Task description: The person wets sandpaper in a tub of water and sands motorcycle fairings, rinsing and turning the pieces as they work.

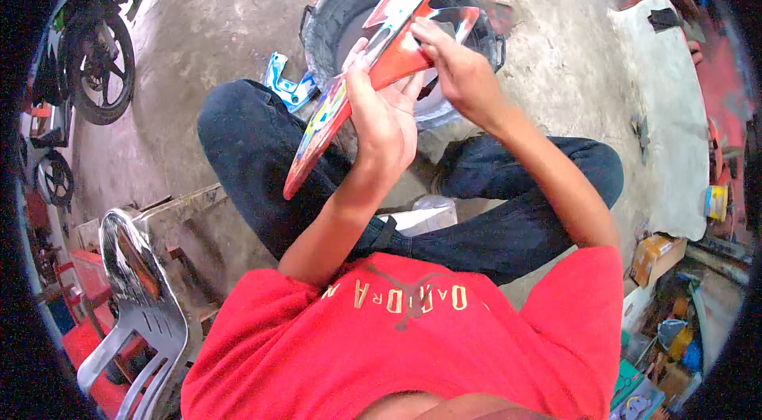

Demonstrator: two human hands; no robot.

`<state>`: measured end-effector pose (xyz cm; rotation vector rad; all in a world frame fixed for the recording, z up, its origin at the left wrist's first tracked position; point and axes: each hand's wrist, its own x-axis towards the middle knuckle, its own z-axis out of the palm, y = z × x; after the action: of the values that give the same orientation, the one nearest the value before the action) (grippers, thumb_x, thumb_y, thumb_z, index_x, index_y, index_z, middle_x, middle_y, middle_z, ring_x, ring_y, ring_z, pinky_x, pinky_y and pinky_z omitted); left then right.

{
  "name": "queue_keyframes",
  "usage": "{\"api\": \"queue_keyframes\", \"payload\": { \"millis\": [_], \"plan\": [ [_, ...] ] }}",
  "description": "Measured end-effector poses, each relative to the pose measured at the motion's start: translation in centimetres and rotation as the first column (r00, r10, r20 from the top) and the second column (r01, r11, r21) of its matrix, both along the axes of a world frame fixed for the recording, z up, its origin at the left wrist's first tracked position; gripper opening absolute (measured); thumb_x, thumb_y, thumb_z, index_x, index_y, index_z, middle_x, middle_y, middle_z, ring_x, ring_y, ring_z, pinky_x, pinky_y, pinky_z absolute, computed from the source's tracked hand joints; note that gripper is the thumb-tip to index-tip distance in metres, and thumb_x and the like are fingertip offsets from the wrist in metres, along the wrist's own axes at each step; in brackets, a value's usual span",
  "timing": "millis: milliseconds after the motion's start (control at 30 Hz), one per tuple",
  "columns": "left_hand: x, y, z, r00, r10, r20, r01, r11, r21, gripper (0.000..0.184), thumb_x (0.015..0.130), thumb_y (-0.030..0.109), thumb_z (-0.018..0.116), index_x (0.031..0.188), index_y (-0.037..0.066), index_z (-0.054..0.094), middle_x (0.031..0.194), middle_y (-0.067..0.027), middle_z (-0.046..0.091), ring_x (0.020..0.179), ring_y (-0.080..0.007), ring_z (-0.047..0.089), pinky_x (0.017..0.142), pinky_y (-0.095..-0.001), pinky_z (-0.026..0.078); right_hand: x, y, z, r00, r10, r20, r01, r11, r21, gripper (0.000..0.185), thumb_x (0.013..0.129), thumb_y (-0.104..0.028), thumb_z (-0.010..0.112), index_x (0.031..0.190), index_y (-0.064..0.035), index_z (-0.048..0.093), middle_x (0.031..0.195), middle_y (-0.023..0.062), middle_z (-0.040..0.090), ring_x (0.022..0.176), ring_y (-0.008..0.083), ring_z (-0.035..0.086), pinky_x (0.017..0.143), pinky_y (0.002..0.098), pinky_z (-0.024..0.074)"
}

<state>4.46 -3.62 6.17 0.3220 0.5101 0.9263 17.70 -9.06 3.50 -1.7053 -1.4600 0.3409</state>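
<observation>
partly legible gold letters [361, 294] cross the red cloth shirt [397, 360]; partly above a round dark-grey tub [325, 37] on grey concrete floor [226, 11], the left hand [385, 118] holds a long red-and-white panel [397, 63]; the right hand [470, 80] touches it, grip unclear.

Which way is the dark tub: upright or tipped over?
Upright: the tub stands on the floor, its open mouth facing up, partly beneath the panel.
</observation>
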Motion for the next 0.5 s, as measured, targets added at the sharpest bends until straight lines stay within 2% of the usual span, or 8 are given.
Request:
{"api": "queue_keyframes", "payload": {
  "millis": [100,133,167,233,300,333,433,500],
  "plan": [
    [-0.2,-0.3,0.1,1.000,0.012,-0.022,-0.012,1.000,0.019,0.044,0.104,0.034,0.037,0.139,0.008,0.040,0.128,-0.0156,0.060,0.111,-0.0266,0.063,0.098,-0.0422,0.050,-1.9,-0.7,0.5,0.966,0.113,0.234,-0.146,0.981,0.129,0.041,0.095,0.002,0.053,0.136,-0.0004,0.054,0.140,0.0217,0.054,0.132,0.0337,0.052,0.111,0.0391,0.0410],
    [-0.5,-0.3,-0.5,0.999,0.040,0.006,-0.040,0.987,0.154,0.043,0.104,0.032,0.038,0.140,0.008,0.038,0.129,-0.0162,0.059,0.112,-0.0283,0.062,0.098,-0.0424,0.049,-3.0,-1.2,1.7,0.947,0.187,0.261,-0.234,0.958,0.166,0.045,0.092,0.003,0.056,0.136,-0.0006,0.054,0.141,0.0219,0.054,0.133,0.0343,0.051,0.111,0.0398,0.0406],
    [-0.9,0.1,-0.7,0.999,0.028,-0.017,-0.026,0.993,0.115,0.044,0.105,0.030,0.037,0.142,0.008,0.035,0.129,-0.0157,0.059,0.114,-0.0281,0.061,0.098,-0.0416,0.049,-3.6,-1.3,2.8,0.929,0.241,0.280,-0.294,0.941,0.169,0.049,0.089,0.002,0.058,0.137,-0.0010,0.053,0.141,0.0221,0.054,0.133,0.0348,0.051,0.111,0.0401,0.0405],
    [-0.8,-0.1,-0.4,1.000,-0.003,0.016,0.000,0.985,0.171,0.044,0.105,0.030,0.037,0.143,0.008,0.033,0.130,-0.0145,0.058,0.115,-0.0262,0.060,0.098,-0.0410,0.049,-2.5,-0.7,1.7,0.947,0.227,0.226,-0.274,0.940,0.205,0.045,0.092,0.002,0.057,0.136,0.0003,0.053,0.141,0.0221,0.054,0.133,0.0332,0.052,0.110,0.0399,0.0413],
    [-0.4,-0.5,0.7,1.000,0.022,-0.012,-0.021,0.995,0.101,0.045,0.105,0.030,0.037,0.144,0.008,0.032,0.131,-0.0140,0.057,0.115,-0.0257,0.060,0.099,-0.0406,0.049,-1.1,0.1,0.4,0.995,0.102,-0.003,-0.101,0.988,0.120,0.040,0.095,-0.005,0.056,0.135,-0.0022,0.054,0.139,0.0211,0.055,0.131,0.0352,0.052,0.108,0.0414,0.0445],
    [-0.3,-0.5,1.1,0.999,0.036,-0.024,-0.035,0.997,0.067,0.045,0.105,0.030,0.036,0.144,0.008,0.032,0.131,-0.0138,0.057,0.115,-0.0255,0.060,0.099,-0.0405,0.049,-0.6,0.3,0.3,0.995,0.057,0.082,-0.064,0.995,0.081,0.039,0.095,-0.004,0.054,0.134,-0.0016,0.055,0.139,0.0225,0.054,0.132,0.0348,0.052,0.109,0.0425,0.0432],
    [-0.2,0.3,-1.1,0.999,0.035,-0.035,-0.030,0.990,0.136,0.046,0.104,0.030,0.039,0.144,0.008,0.031,0.132,-0.0150,0.056,0.117,-0.0280,0.059,0.101,-0.0436,0.048,-3.1,-1.0,1.5,0.944,0.189,0.269,-0.245,0.951,0.190,0.037,0.097,-0.004,0.051,0.133,-0.0014,0.055,0.139,0.0229,0.054,0.131,0.0347,0.052,0.109,0.0429,0.0430],
    [-0.6,0.5,-1.2,0.999,0.029,-0.035,-0.025,0.992,0.122,0.046,0.103,0.030,0.041,0.142,0.008,0.032,0.134,-0.0175,0.055,0.123,-0.0314,0.057,0.105,-0.0480,0.046,-3.7,-1.3,2.1,0.946,0.230,0.228,-0.273,0.945,0.179,0.033,0.098,-0.006,0.049,0.130,-0.0008,0.057,0.138,0.0224,0.055,0.130,0.0352,0.054,0.108,0.0425,0.0442]
  ]
}}
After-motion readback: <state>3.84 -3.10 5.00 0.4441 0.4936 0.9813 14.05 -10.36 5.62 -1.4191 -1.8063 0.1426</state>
